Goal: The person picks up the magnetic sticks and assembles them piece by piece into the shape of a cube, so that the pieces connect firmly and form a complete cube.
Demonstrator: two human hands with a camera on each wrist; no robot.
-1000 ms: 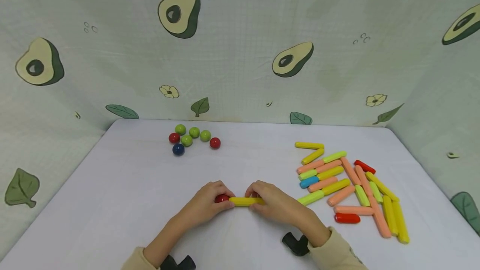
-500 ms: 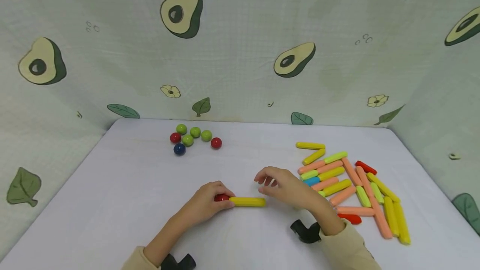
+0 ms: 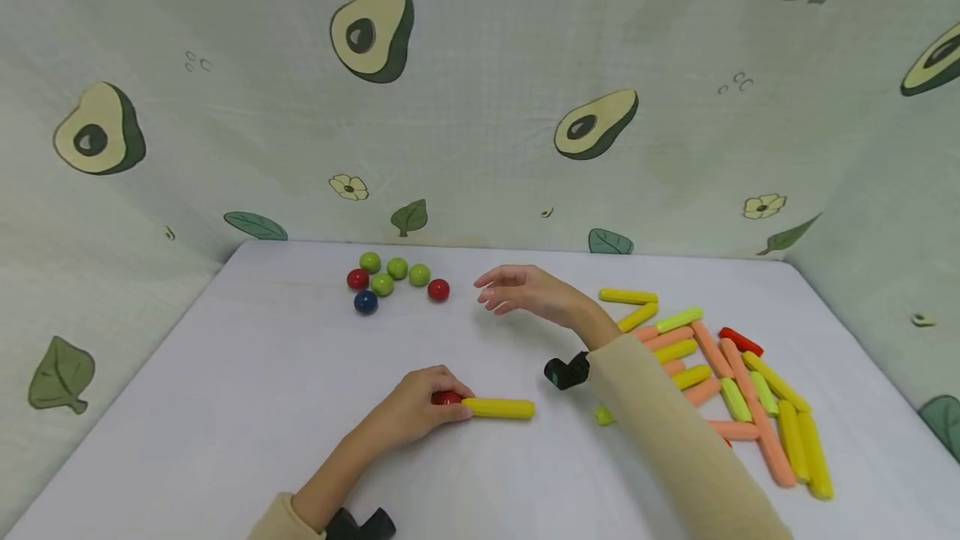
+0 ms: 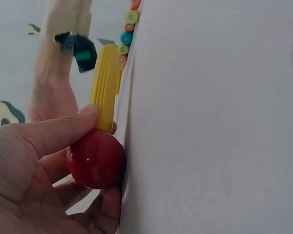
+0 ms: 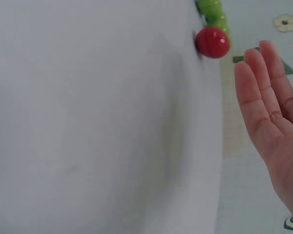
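Observation:
My left hand grips a red ball low over the white table. A yellow rod meets the ball end to end and points right. In the left wrist view the left thumb lies along the rod where it joins the ball, with fingers behind and below. My right hand holds nothing and hovers over the back middle of the table, its fingers extended leftward. Nearest its fingertips is a loose red ball, also seen beyond the fingers in the right wrist view.
Left of that ball lie several green balls, another red ball and a dark blue ball. Many coloured rods lie on the right, partly hidden by the right sleeve. A printed cloth hangs behind the table.
My right hand has let go of the yellow rod, lifted away and moved up the table toward the loose balls. The left hand keeps its grip in nearly the same place.

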